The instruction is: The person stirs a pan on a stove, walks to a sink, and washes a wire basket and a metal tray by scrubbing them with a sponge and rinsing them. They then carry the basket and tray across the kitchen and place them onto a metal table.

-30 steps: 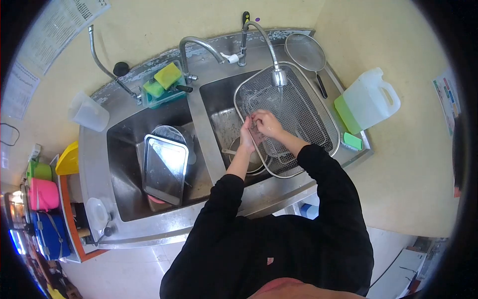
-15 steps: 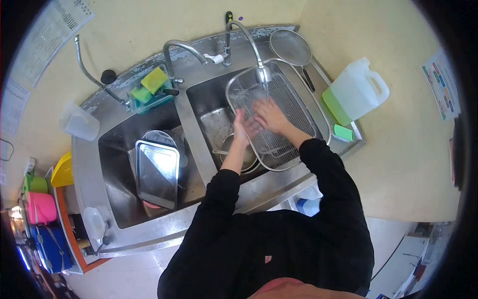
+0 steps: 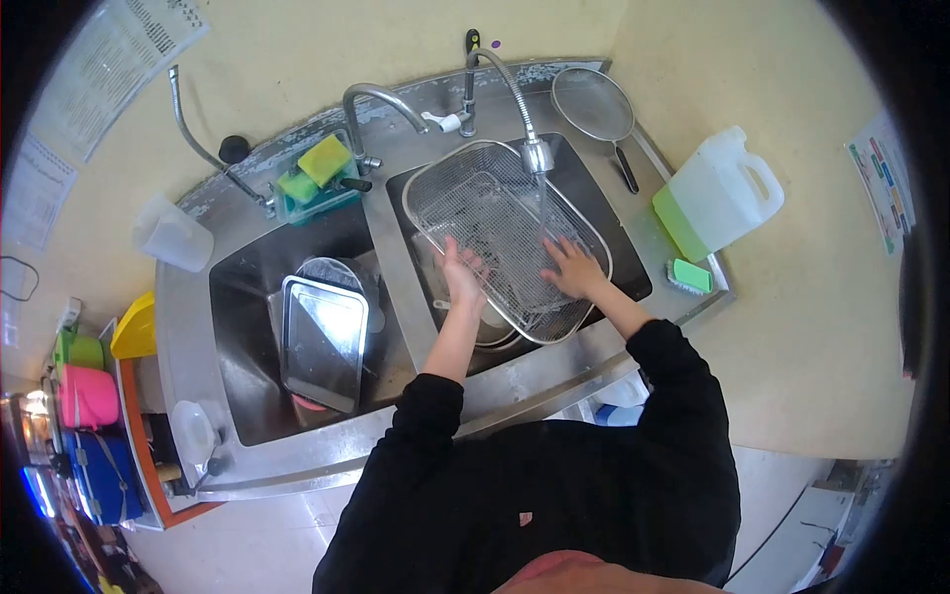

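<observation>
A wire mesh basket (image 3: 495, 213) with a thick metal rim lies over the right sink basin, under running water from the flexible-neck faucet (image 3: 535, 156). My left hand (image 3: 463, 277) grips its left rim, the thumb pointing up and the fingers at the mesh. On the lower right of the mesh, my right hand (image 3: 577, 269) lies flat with its fingers spread. Beneath the basket, partly hidden, a round pot or bowl (image 3: 492, 332) sits in the basin.
The left basin holds a baking tray (image 3: 325, 342) over other dishes. Behind it, sponges (image 3: 325, 160) sit in a tub. A strainer (image 3: 592, 104), a jug of green liquid (image 3: 714, 193) and a green brush (image 3: 690, 276) are at the right. A plastic pitcher (image 3: 173, 234) stands left.
The basket has shifted left and turned, so the faucet is now over its right part. My right hand has moved from the basket's left part to its lower right.
</observation>
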`<state>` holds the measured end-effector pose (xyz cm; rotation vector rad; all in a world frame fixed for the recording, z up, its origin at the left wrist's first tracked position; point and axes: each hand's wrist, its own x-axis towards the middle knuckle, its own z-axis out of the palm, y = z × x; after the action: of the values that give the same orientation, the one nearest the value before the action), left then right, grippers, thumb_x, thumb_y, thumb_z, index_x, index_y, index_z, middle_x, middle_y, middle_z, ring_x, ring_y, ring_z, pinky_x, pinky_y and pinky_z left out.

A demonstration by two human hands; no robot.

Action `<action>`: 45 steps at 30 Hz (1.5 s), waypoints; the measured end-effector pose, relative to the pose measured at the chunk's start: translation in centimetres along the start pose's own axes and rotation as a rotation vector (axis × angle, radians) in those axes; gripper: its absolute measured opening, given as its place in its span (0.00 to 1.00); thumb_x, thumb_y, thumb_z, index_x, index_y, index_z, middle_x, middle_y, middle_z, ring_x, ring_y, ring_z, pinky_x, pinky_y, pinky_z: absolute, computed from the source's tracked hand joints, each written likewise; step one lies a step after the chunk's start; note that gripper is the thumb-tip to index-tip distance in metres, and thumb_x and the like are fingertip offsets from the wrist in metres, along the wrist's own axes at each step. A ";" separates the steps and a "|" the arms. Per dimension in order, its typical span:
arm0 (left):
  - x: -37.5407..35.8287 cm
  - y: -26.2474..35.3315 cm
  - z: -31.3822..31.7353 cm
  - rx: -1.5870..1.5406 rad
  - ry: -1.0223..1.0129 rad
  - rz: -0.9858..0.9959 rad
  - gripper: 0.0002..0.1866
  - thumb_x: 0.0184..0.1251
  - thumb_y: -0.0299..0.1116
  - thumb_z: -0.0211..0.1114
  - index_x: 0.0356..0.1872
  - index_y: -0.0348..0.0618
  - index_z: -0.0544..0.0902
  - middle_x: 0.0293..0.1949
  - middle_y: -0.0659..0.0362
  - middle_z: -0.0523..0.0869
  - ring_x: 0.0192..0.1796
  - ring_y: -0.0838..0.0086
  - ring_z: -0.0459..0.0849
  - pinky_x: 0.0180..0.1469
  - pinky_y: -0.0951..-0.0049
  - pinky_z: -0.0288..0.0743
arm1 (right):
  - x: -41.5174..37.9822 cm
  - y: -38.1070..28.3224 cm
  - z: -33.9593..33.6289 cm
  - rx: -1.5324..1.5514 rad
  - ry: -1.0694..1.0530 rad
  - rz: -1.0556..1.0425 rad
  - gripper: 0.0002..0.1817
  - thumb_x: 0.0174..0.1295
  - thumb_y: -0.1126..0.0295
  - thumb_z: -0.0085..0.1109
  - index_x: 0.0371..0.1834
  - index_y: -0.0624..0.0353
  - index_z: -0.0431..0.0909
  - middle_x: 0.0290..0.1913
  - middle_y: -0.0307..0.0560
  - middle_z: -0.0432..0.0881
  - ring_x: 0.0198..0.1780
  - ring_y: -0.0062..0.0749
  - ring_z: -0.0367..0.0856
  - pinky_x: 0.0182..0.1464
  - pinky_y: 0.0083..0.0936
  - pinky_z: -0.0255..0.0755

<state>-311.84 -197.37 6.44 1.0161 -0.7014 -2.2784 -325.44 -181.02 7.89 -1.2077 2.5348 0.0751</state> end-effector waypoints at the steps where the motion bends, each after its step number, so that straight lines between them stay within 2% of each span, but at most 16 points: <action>1: 0.1 0.0 -0.3 -0.031 0.009 0.005 0.39 0.59 0.62 0.46 0.67 0.62 0.41 0.50 0.53 0.63 0.45 0.64 0.66 0.48 0.53 0.61 | -1.8 -0.7 -0.3 0.009 -0.015 0.020 0.36 0.59 0.42 0.40 0.66 0.50 0.55 0.68 0.52 0.53 0.67 0.46 0.54 0.66 0.36 0.50; 4: -0.5 1.1 -0.4 -0.029 0.072 -0.064 0.38 0.59 0.61 0.46 0.66 0.61 0.43 0.48 0.54 0.64 0.41 0.66 0.65 0.48 0.53 0.61 | -5.1 0.2 -0.5 0.390 -0.080 -0.371 0.33 0.54 0.40 0.48 0.51 0.57 0.73 0.51 0.53 0.74 0.52 0.45 0.73 0.56 0.37 0.62; 6: -0.1 1.4 -0.8 -0.126 0.085 -0.189 0.39 0.59 0.62 0.47 0.66 0.59 0.45 0.48 0.54 0.64 0.41 0.66 0.65 0.47 0.50 0.62 | -9.1 -1.5 -4.7 0.224 0.121 -0.735 0.23 0.48 0.47 0.60 0.29 0.59 0.77 0.32 0.46 0.77 0.39 0.42 0.75 0.41 0.36 0.65; 9: -1.2 1.9 -0.7 -0.231 0.065 -0.340 0.45 0.54 0.68 0.47 0.67 0.56 0.44 0.57 0.48 0.61 0.53 0.59 0.65 0.52 0.44 0.58 | -10.5 -2.9 -6.2 0.142 0.622 -0.865 0.21 0.37 0.58 0.71 0.18 0.57 0.67 0.22 0.41 0.71 0.27 0.38 0.71 0.28 0.31 0.62; 10: -4.2 4.2 0.5 -0.292 -0.047 -0.323 0.49 0.51 0.71 0.45 0.68 0.53 0.41 0.63 0.48 0.51 0.61 0.56 0.53 0.58 0.43 0.48 | -11.1 -3.1 -7.5 0.133 0.675 -0.886 0.22 0.35 0.60 0.73 0.17 0.56 0.66 0.20 0.41 0.70 0.25 0.37 0.70 0.26 0.30 0.62; 13: -6.7 4.9 0.8 -0.288 -0.123 -0.175 0.55 0.48 0.75 0.43 0.68 0.48 0.35 0.69 0.49 0.37 0.71 0.55 0.36 0.65 0.44 0.31 | -12.1 -3.0 -10.2 0.231 1.054 -0.683 0.22 0.34 0.58 0.75 0.21 0.58 0.71 0.20 0.42 0.71 0.21 0.35 0.68 0.22 0.26 0.61; 16: -7.1 3.3 -0.7 -0.133 -0.045 -0.004 0.53 0.51 0.74 0.42 0.68 0.48 0.35 0.70 0.51 0.36 0.71 0.56 0.35 0.65 0.46 0.28 | -12.9 1.3 -11.7 0.926 0.883 -0.174 0.07 0.52 0.72 0.63 0.27 0.62 0.75 0.24 0.31 0.73 0.28 0.12 0.65 0.27 0.12 0.60; 23: -6.1 2.7 -5.5 -0.199 -0.002 0.159 0.36 0.63 0.62 0.38 0.56 0.39 0.67 0.55 0.50 0.71 0.58 0.67 0.67 0.62 0.68 0.55 | -10.8 6.8 -15.6 1.464 0.714 0.239 0.22 0.62 0.53 0.51 0.40 0.65 0.74 0.34 0.41 0.76 0.35 0.25 0.76 0.37 0.20 0.71; 29: -8.2 7.8 -8.9 -0.590 -0.074 -0.070 0.28 0.66 0.55 0.41 0.38 0.40 0.79 0.23 0.58 0.78 0.26 0.71 0.77 0.32 0.71 0.73 | -10.7 2.5 -16.6 1.541 0.569 0.122 0.26 0.63 0.52 0.48 0.47 0.69 0.72 0.44 0.49 0.76 0.43 0.30 0.76 0.45 0.24 0.71; 32: -8.8 10.2 -12.2 -0.393 -0.009 0.152 0.27 0.66 0.54 0.42 0.39 0.37 0.76 0.37 0.56 0.81 0.39 0.72 0.80 0.45 0.72 0.74 | -10.7 -2.9 -16.3 1.566 0.610 -0.141 0.25 0.64 0.53 0.45 0.47 0.69 0.72 0.40 0.49 0.76 0.43 0.31 0.75 0.46 0.27 0.70; 33: -6.5 9.3 -15.2 -0.390 0.082 0.234 0.24 0.64 0.52 0.47 0.44 0.38 0.74 0.42 0.58 0.78 0.44 0.67 0.77 0.48 0.62 0.73 | -11.2 -8.2 -16.5 1.522 0.878 -0.183 0.26 0.63 0.47 0.44 0.32 0.65 0.74 0.27 0.44 0.71 0.34 0.29 0.71 0.33 0.28 0.66; 36: -9.9 14.2 -23.0 -0.497 -0.183 -0.072 0.24 0.59 0.49 0.53 0.51 0.44 0.70 0.48 0.53 0.73 0.48 0.55 0.73 0.50 0.50 0.69 | -7.1 -7.7 -12.8 1.454 0.621 -1.004 0.26 0.63 0.49 0.44 0.19 0.61 0.66 0.25 0.44 0.68 0.26 0.29 0.67 0.25 0.25 0.57; 40: -20.6 20.8 -29.1 -0.351 -0.406 -0.185 0.31 0.52 0.38 0.52 0.62 0.56 0.60 0.57 0.38 0.65 0.56 0.32 0.64 0.54 0.43 0.64 | -7.7 -20.5 -13.5 0.923 0.962 -1.443 0.35 0.52 0.35 0.45 0.11 0.58 0.55 0.15 0.38 0.57 0.20 0.27 0.57 0.22 0.24 0.47; 42: -23.3 21.1 -32.6 -0.327 -0.399 -0.061 0.37 0.47 0.32 0.50 0.65 0.58 0.53 0.58 0.37 0.63 0.55 0.33 0.66 0.53 0.42 0.66 | -5.7 -22.5 -12.3 0.939 0.681 -1.403 0.33 0.54 0.36 0.45 0.16 0.60 0.60 0.23 0.46 0.68 0.27 0.33 0.68 0.26 0.27 0.57; 44: -26.2 21.0 -34.3 -0.256 -0.270 0.107 0.41 0.46 0.28 0.47 0.67 0.58 0.45 0.59 0.37 0.63 0.55 0.37 0.68 0.52 0.44 0.68 | -5.8 -28.7 -11.4 1.020 0.811 -1.049 0.31 0.57 0.39 0.44 0.33 0.63 0.68 0.42 0.54 0.73 0.46 0.43 0.72 0.39 0.32 0.67; 45: -27.9 21.1 -33.7 -0.197 -0.152 0.202 0.43 0.46 0.27 0.46 0.67 0.57 0.40 0.59 0.38 0.63 0.54 0.40 0.70 0.52 0.46 0.69 | -4.8 -30.3 -10.0 1.260 0.557 -0.875 0.30 0.59 0.42 0.42 0.45 0.61 0.64 0.49 0.54 0.69 0.53 0.47 0.67 0.46 0.37 0.66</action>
<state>-264.15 -202.12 14.36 0.6560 -0.5971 -2.2112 -302.21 -198.71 21.71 -1.5925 1.4436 -1.8842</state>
